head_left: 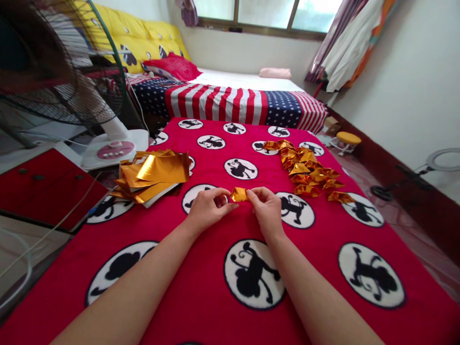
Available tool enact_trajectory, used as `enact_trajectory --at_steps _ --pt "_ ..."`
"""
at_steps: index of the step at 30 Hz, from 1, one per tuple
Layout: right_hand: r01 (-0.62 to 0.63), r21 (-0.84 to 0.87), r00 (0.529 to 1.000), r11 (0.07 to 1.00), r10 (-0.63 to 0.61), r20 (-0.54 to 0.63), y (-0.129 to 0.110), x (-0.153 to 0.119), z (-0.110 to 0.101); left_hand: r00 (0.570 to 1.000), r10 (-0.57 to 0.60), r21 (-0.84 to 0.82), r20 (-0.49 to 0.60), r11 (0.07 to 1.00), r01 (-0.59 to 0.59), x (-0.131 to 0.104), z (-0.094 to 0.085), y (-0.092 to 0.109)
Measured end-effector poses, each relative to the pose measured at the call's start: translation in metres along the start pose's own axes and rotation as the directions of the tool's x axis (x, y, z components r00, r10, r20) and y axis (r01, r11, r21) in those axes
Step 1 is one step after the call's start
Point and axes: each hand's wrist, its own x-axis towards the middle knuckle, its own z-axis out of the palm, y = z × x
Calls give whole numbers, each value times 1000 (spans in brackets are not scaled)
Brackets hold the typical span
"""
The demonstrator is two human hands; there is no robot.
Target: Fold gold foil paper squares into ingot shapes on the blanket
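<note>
Between my two hands is a small folded piece of gold foil paper (239, 194), just above the red cloth (201, 225) with its monkey prints. My left hand (210, 207) pinches the paper's left end between thumb and fingers. Its right end is gripped by my right hand (266, 207), thumb in front. To the left lies a loose stack of flat gold foil sheets (158, 172). Several folded gold foil pieces (302, 167) are heaped on the right, with one folded piece (340, 197) a little apart at the heap's near edge.
A fan (108, 143) on a white base stands at the left beside a red-fronted cabinet (46, 187). Beyond the cloth is a bed (230, 103) with a striped, starred cover. A yellow stool (348, 138) and a ring-shaped stand (443, 159) are at the right.
</note>
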Motion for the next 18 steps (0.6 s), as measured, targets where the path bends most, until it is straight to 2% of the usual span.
enact_trajectory --at_steps 3,6,10,14,18 --pt "113 -98 990 989 -121 -70 2 -1 0 999 -40 43 -15 998 41 -1 -3 4" --pt "197 -184 975 963 -212 -66 2 -2 0 998 -41 135 -50 990 47 -1 -5 6" --pt "251 -240 959 938 -274 -67 0 -1 -1 998 -32 216 -59 975 44 -2 -3 8" --pt "221 -214 968 951 -240 -67 0 -1 0 997 -32 267 -71 963 49 -3 -2 8" --pt "122 -145 977 982 -145 -155 -3 -6 2 988 -46 309 -148 947 91 3 -2 5"
